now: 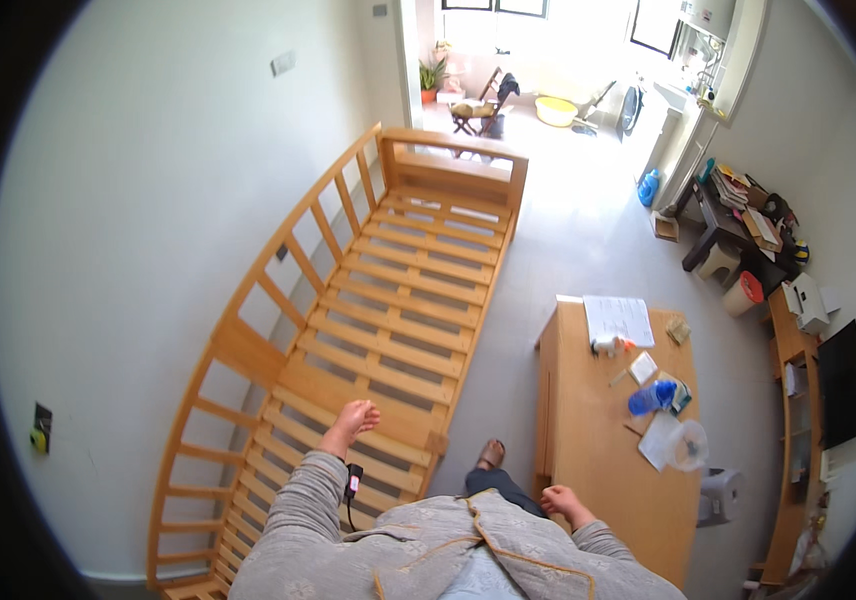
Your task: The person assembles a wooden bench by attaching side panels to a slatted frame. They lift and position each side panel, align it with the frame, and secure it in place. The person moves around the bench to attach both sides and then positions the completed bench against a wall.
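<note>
My left hand hovers over the slats of a long wooden sofa frame, fingers apart, holding nothing. A small dark device with a red patch sits on that forearm. My right hand hangs near the corner of a wooden table, loosely curled, with nothing seen in it. My foot stands on the grey floor between frame and table.
On the table lie papers, a blue bottle, a clear plastic container and small items. A white stool stands beside it. Cluttered shelves line the right wall with a dark screen. A bright room with a chair lies beyond.
</note>
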Demonstrator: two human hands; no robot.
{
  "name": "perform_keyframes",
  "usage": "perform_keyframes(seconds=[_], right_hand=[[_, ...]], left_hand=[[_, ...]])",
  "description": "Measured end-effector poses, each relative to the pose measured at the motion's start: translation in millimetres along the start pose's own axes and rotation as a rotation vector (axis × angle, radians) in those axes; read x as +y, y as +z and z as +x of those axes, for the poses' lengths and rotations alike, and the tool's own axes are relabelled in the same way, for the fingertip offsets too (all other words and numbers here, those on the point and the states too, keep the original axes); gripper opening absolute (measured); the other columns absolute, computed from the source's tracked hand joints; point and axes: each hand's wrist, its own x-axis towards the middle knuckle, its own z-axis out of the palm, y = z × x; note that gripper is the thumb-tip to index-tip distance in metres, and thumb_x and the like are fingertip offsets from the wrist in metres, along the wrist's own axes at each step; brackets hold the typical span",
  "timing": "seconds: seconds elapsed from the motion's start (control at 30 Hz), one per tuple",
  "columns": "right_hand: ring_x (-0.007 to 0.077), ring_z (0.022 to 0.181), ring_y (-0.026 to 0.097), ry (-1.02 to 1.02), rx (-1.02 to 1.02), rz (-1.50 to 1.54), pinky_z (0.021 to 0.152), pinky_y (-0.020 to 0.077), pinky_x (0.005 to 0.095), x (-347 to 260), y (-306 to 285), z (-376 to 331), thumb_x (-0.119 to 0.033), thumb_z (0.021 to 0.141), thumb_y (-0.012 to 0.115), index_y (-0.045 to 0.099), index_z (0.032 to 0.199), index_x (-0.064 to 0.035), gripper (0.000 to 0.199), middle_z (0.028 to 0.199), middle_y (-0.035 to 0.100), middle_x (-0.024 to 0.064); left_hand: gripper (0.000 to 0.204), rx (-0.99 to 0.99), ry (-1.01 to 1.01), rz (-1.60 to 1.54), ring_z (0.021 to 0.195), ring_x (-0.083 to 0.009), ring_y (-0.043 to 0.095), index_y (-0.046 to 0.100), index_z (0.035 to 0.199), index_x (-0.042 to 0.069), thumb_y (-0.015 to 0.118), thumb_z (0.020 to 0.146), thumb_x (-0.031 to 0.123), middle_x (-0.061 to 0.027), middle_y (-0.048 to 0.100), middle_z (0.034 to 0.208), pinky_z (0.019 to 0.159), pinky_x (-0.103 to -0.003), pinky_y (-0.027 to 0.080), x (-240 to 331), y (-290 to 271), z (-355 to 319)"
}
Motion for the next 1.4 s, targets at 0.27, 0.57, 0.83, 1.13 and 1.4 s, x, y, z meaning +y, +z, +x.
perform_keyframes(seconds=[0.27, 0.57, 0.83, 1.13, 1.4], right_hand=[[0.0143, 0.061, 0.060, -0.208, 0.192, 0.166, 0.053, 0.0478, 0.0262, -284.8, -86.0, 141.3, -0.020, 0.088, 0.052, 0.057, 0.093, -0.0016, 0.020, 0.079, 0.063, 0.0093], [0.0165, 0.068, 0.066, -0.132, 0.218, -0.293, 0.064, 0.0513, 0.0286, -414.3, -161.1, 260.5, -0.025, 0.083, 0.058, 0.065, 0.093, -0.0010, 0.027, 0.078, 0.067, 0.0104], [0.0168, 0.062, 0.061, 0.113, 0.176, 0.063, 0.051, 0.0481, 0.0274, -487.4, -262.1, 366.8, -0.023, 0.086, 0.056, 0.059, 0.095, -0.0014, 0.024, 0.078, 0.063, 0.0086], [0.0171, 0.066, 0.062, -0.016, 0.099, 0.051, 0.052, 0.0491, 0.0280, -671.5, -372.1, 538.2, -0.023, 0.087, 0.055, 0.057, 0.101, -0.0033, 0.024, 0.082, 0.063, 0.0084], [0.0164, 0.064, 0.063, -0.011, 0.221, 0.015, 0.051, 0.0495, 0.0260, -842.2, -516.7, 634.3, -0.021, 0.087, 0.054, 0.056, 0.100, -0.0032, 0.022, 0.082, 0.064, 0.0090]], left_hand=[[0.026, 0.170, 0.045, -0.070, 0.074, -0.0174, 0.062, 0.054, 0.100, 0.007, 0.045, 0.093, 0.030, -0.0063, 0.063, 0.085, 0.064, -0.032, 0.049, 161.2, 26.9, 127.9], [0.021, 0.132, 0.100, -0.076, 0.071, -0.0134, 0.061, 0.056, 0.097, 0.009, 0.047, 0.093, 0.028, -0.0039, 0.062, 0.081, 0.058, -0.026, 0.048, 327.4, 113.3, 355.0], [0.024, -0.077, 0.133, 0.152, 0.077, -0.0136, 0.061, 0.057, 0.098, 0.008, 0.047, 0.093, 0.029, -0.0040, 0.063, 0.089, 0.067, -0.028, 0.048, 505.1, 243.2, 493.2], [0.029, 0.112, -0.020, 0.267, 0.077, -0.0147, 0.061, 0.055, 0.101, 0.006, 0.046, 0.093, 0.032, -0.0056, 0.062, 0.087, 0.063, -0.028, 0.049, 638.6, 283.0, 664.8], [0.027, 0.260, 0.097, 0.262, 0.072, -0.0125, 0.060, 0.055, 0.099, 0.005, 0.047, 0.094, 0.031, -0.0058, 0.061, 0.087, 0.060, -0.026, 0.048, 791.1, 352.0, 794.8]])
